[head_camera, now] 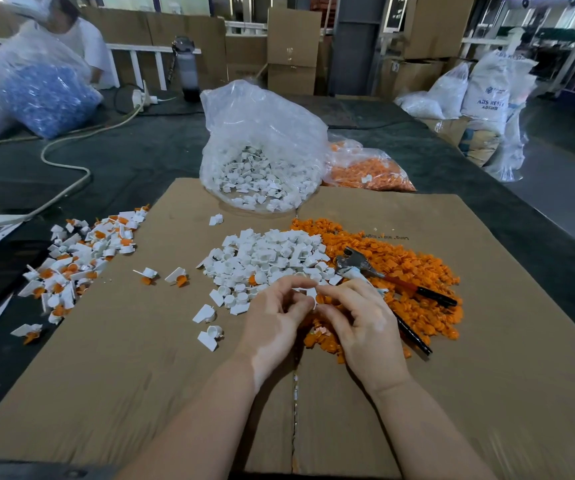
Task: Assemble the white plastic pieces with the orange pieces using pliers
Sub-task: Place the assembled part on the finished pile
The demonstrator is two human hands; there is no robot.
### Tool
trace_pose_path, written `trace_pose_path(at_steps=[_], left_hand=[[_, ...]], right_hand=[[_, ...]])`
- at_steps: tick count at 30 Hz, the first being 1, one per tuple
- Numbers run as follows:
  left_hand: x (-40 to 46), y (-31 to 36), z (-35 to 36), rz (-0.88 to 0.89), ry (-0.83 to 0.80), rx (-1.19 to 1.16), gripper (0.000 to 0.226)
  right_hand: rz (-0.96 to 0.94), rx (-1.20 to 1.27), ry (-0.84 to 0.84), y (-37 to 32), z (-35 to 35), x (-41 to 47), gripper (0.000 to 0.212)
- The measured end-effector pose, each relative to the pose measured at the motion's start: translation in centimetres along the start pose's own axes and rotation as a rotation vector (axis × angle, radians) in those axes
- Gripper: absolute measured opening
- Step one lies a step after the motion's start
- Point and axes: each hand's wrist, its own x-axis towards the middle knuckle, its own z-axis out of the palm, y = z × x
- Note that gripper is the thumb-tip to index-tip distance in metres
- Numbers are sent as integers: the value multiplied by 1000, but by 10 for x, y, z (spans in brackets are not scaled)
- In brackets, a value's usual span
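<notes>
Two bare hands meet over a flattened brown cardboard sheet (487,306), matte and creased, with a taped seam running down its middle toward the near edge. The left hand (272,323) and right hand (362,327) both have curled fingers pinching a small white plastic piece (310,293) joined with an orange piece (320,299) between the fingertips. Just beyond the hands, at the sheet's centre, lies a heap of white plastic pieces (265,261), angular with small round cups. Touching its right side is a wide pile of small orange pieces (400,268). On that orange pile rest pliers (358,265) with a dull metal head and black-and-orange handles, untouched by either hand. Toward the sheet's left edge spreads a pile of assembled white-and-orange parts (78,261). At the far edge stands an open clear crinkled plastic bag of white pieces (262,150), with a bag of orange pieces (369,168) beside it on the right. The sheet lies on a dark table (140,150) crossed by a pale cable (71,161). Farther back are cardboard boxes (293,46), a bag of blue parts (44,95), and white sacks (487,88) printed "ABS RESIN". Faint upside-down print on the cardboard cannot be read.
</notes>
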Motion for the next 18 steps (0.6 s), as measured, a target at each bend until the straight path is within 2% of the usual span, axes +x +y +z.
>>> trace_pose_path(at_steps=[12,18], left_hand=[[0,3,1,-30,-14,-12,18],[0,6,2,0,-9,-49,12]], right_hand=[[-18,-16,3,-2,-1,1,18],[-35,-74,11,-3,-3,1,25]])
